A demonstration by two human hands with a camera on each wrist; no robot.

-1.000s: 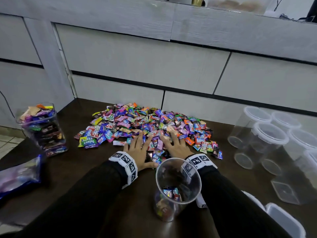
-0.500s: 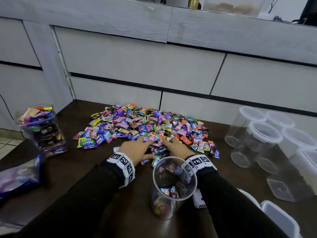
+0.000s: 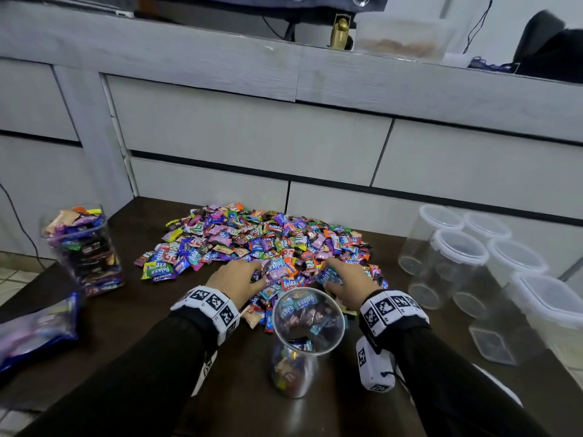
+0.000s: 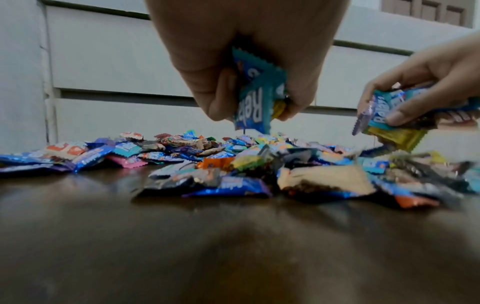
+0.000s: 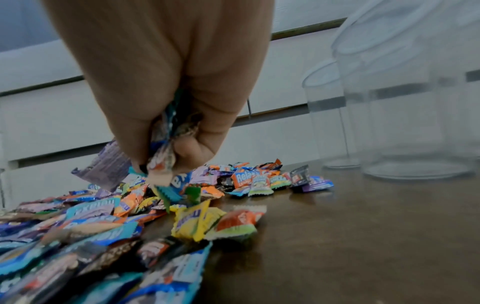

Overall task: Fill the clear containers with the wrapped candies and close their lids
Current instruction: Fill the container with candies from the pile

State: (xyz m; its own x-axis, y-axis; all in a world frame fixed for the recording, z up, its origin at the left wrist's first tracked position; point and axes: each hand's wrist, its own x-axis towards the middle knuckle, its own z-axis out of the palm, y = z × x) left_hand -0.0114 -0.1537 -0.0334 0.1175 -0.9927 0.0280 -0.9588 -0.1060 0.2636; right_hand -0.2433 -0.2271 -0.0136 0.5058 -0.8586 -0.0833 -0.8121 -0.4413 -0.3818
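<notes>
Both hands down at the near edge of a heap of wrapped candies (image 3: 258,244) spread across a dark tabletop (image 3: 132,326). Left hand (image 3: 235,279) clenched on a fistful of candies, a teal wrapper (image 4: 255,96) poking out between thumb and fingers. Right hand (image 3: 348,279) likewise closed round a bunch of wrappers, lifted just clear of the heap. Just near of the hands, an open round clear container (image 3: 301,339), upright, lidless, partly filled. At far left, a square container (image 3: 83,247) packed to the brim with candies, no lid on it; nearer, a blurred blue bag (image 3: 34,335). To the right, a cluster of empty clear containers (image 3: 454,263), white lids in place.
</notes>
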